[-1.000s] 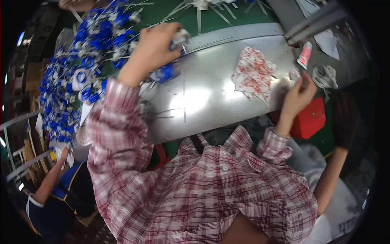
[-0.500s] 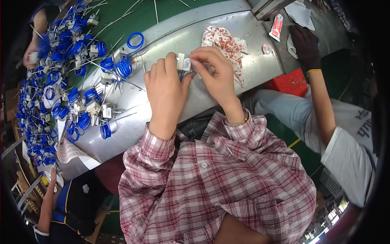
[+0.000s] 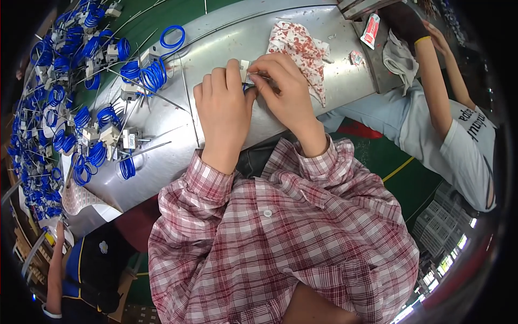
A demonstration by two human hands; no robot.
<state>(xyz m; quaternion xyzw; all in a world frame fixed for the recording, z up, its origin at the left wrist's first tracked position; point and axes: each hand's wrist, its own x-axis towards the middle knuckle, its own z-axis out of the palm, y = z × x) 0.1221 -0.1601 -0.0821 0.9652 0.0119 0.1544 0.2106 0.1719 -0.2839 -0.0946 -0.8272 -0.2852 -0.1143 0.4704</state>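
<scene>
Over the metal tabletop (image 3: 221, 49), both hands meet at a small white boxy thermostat (image 3: 244, 65) with a bit of blue tubing below it. My left hand (image 3: 220, 110) grips its left side, fingers curled behind it. Thumb and forefinger of my right hand (image 3: 285, 89) pinch at its right edge; whether they hold a smaller piece is hidden. To the left lie several like thermostats, among them a white one (image 3: 129, 140) and one with a blue coil (image 3: 153, 75), with thin metal rods sticking out.
A red-spotted white cloth (image 3: 297, 42) lies beyond my right hand. Farther right are a red-and-white tube (image 3: 370, 31), a grey rag (image 3: 400, 59) and a co-worker's dark-gloved hand (image 3: 402, 21). Another person's arm (image 3: 56, 264) shows at lower left. Patterned paper (image 3: 81, 198) overhangs the table's edge.
My hands stay together on the thermostat, with the right fingers slightly shifted at its edge. The view has turned a little. The co-worker's gloved hand has moved away from the grey rag.
</scene>
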